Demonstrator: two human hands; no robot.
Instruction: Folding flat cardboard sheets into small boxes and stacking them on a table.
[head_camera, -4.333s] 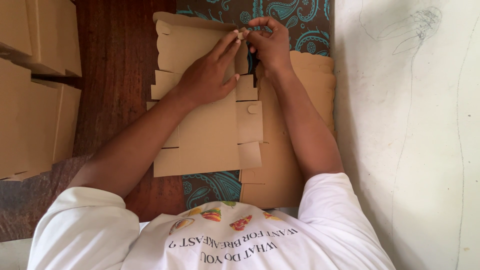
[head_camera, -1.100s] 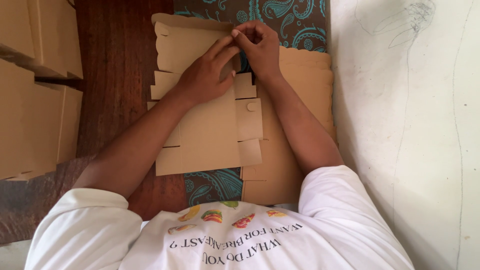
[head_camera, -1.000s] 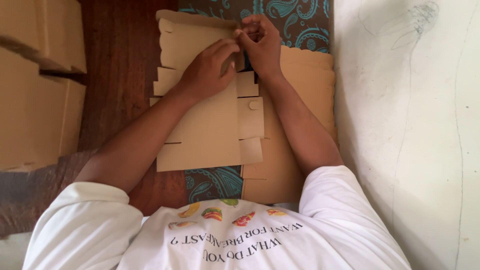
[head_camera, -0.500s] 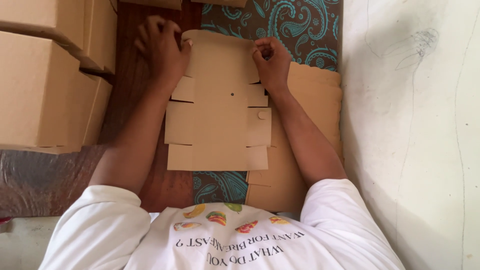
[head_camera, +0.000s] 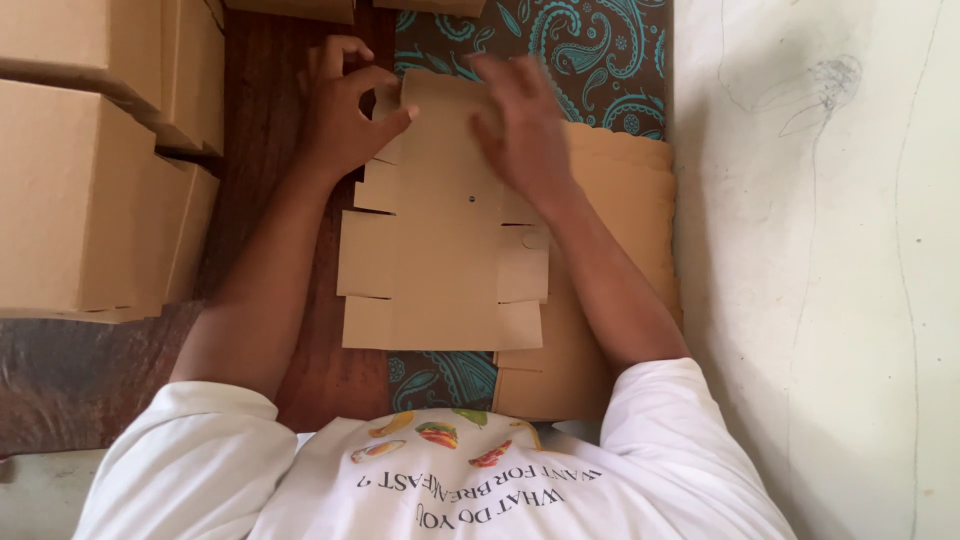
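A flat brown cardboard box blank (head_camera: 440, 260) with side flaps lies in front of me, partly on dark wood and partly on a patterned cloth. My left hand (head_camera: 345, 115) pinches the blank's upper left flap between thumb and fingers. My right hand (head_camera: 520, 130) is blurred by motion and lies palm down over the blank's upper right part, fingers spread, gripping nothing. Under the blank's right side sits a stack of more flat cardboard blanks (head_camera: 625, 200).
Several folded brown cardboard boxes (head_camera: 80, 190) are piled at the left and along the top edge. A teal paisley cloth (head_camera: 590, 50) covers the surface beyond the blanks. Dark wood (head_camera: 260, 120) shows at the left, and a pale scuffed wall (head_camera: 820, 250) runs down the right.
Both hands were working together at the blank's upper right. They then spread to its two top corners. Now the right hand has swept inward over the blank and the left pinches the left flap.
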